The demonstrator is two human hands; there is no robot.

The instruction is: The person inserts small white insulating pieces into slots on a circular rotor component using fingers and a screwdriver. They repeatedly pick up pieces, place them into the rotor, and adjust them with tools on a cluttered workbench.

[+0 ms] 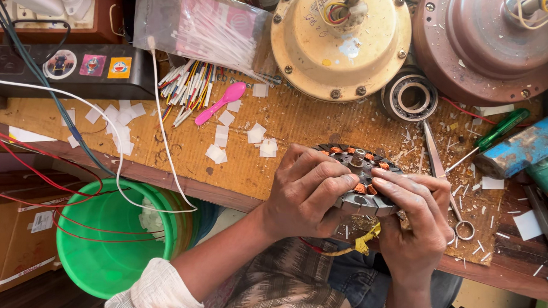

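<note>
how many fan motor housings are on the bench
2. A cream motor housing sits at the top centre, and a reddish-brown motor housing at the top right, partly cut off by the frame. Others may lie out of view.

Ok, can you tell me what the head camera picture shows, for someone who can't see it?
Two hands, left hand and right hand, grip a round metal stator with copper coils over a cluttered wooden bench. Around it lie paper squares, a pink spoon, a bearing, scissors and two fan motor housings. A green bucket stands below.
</note>
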